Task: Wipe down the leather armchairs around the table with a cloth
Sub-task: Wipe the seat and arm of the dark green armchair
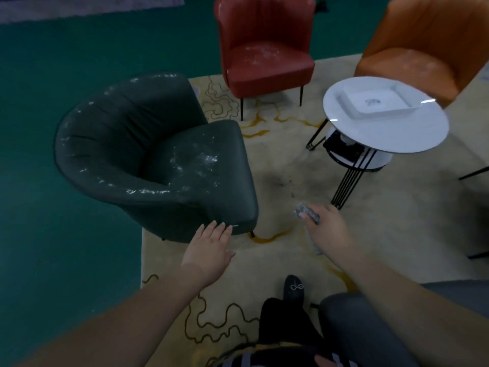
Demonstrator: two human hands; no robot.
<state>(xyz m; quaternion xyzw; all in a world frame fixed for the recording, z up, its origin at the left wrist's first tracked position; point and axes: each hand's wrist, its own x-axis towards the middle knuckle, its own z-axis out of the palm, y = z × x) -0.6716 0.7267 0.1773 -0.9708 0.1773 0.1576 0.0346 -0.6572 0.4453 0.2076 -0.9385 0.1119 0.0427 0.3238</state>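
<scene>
A dark green leather armchair [148,152] stands at the left, its seat and rim speckled with white marks. Behind it are a red armchair [264,46] and an orange armchair [423,49], both with pale smears on their seats. My left hand [209,247] reaches out flat, fingers straight, just short of the green chair's front corner. My right hand [325,226] grips a grey cloth [307,211], which sticks out above the fingers and hangs below the palm, over the rug.
A round white table [412,136] on thin black legs stands at the right, carrying a square white tray [352,108]. A beige patterned rug [277,165] lies under everything, green floor to the left. A grey seat [354,327] and my shoe [293,287] are at the bottom.
</scene>
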